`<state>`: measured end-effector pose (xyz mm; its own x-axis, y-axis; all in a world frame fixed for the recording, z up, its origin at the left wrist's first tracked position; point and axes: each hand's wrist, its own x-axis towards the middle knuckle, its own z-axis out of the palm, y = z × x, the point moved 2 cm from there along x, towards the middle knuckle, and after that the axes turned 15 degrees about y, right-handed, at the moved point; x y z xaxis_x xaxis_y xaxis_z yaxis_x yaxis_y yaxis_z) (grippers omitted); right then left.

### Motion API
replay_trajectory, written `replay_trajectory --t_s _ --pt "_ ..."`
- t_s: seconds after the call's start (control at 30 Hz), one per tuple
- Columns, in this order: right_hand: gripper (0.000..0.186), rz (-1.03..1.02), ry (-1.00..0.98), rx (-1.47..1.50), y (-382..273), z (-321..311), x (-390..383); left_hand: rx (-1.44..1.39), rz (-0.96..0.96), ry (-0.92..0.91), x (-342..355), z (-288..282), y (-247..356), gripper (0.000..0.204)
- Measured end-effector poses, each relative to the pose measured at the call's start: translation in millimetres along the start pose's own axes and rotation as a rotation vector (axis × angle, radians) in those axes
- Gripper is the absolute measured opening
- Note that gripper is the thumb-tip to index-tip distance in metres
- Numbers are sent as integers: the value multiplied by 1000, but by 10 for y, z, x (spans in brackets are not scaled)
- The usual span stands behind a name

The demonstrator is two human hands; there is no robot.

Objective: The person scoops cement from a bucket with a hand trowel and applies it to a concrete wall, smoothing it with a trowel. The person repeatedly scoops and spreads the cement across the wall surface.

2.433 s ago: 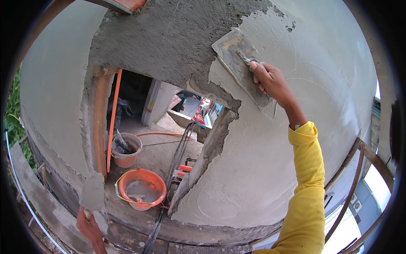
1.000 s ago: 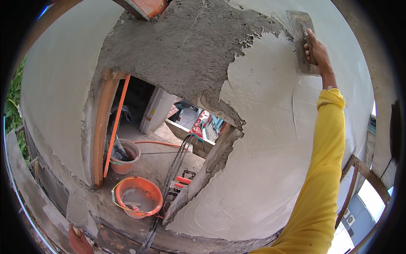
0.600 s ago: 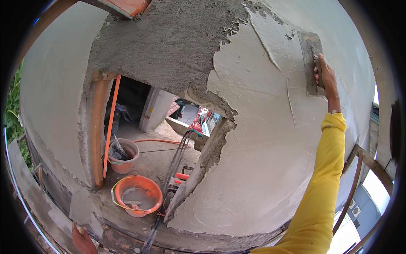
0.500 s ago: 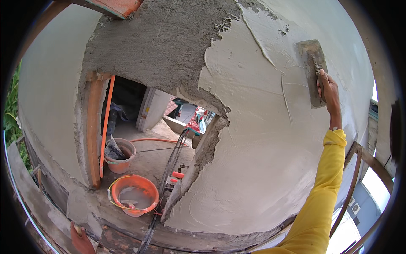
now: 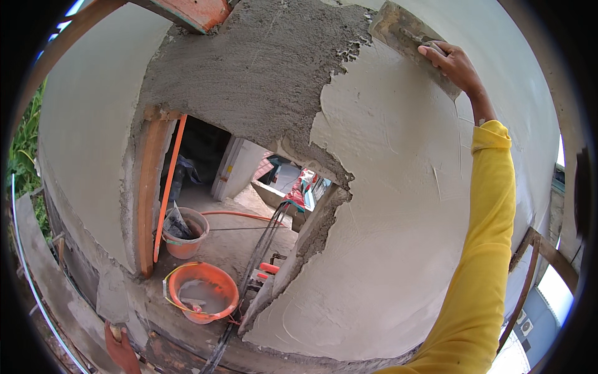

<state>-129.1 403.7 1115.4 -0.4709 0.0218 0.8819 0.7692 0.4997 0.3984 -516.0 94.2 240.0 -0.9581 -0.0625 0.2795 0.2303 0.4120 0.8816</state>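
High on the wall at the right, my right hand [image 5: 451, 62] is closed round the handle of a plastering trowel [image 5: 392, 28]. Its long grey blade lies tilted against pale, wet plaster [image 5: 398, 162], its upper left end beside the rough dark render [image 5: 249, 68]. Below the trowel the plaster looks smooth, with a few thin ridges. Down at the lower left, my left hand [image 5: 121, 352] grips a pale-handled tool [image 5: 116, 331]. A flat grey plate shape [image 5: 113, 296] stands just above this hand; whether it belongs to the tool I cannot tell.
An orange tub [image 5: 202, 293] holding grey mix stands below the opening, with a second bucket [image 5: 185, 234] behind it. Dark cables [image 5: 258, 249] run through the opening. A wooden post [image 5: 149, 199] and an orange strip [image 5: 169, 187] line its left side. A beam [image 5: 180, 12] juts overhead.
My right hand has swept the trowel up and left across the plaster, and the blade has turned from near upright to slanting. Some ridges there are smoothed away. The view has shifted slightly.
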Motion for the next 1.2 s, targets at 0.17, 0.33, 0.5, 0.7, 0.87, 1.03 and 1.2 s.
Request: replay_trajectory --t_s 0.17,0.33,0.5,0.7,0.87,1.03,1.2 --pt "66 185 -61 77 -114 92 474 -5 -8 60 80 -18 -339 58" --pt "63 402 -35 220 284 -206 65 8 -42 46 151 -141 -285 59" --pt "65 752 205 408 1081 -559 -1087 22 3 47 260 -249 -461 60" --pt "60 671 318 611 386 -350 -1043 29 117 17 527 -269 -298 63" --pt "67 546 262 507 -668 395 -259 -114 2 -17 500 -108 -14 62" --pt "66 565 234 316 -787 622 -18 -85 41 -57 450 -107 -188 66" --pt "74 679 397 340 -66 330 -550 -47 -15 -49 448 -300 -206 70"
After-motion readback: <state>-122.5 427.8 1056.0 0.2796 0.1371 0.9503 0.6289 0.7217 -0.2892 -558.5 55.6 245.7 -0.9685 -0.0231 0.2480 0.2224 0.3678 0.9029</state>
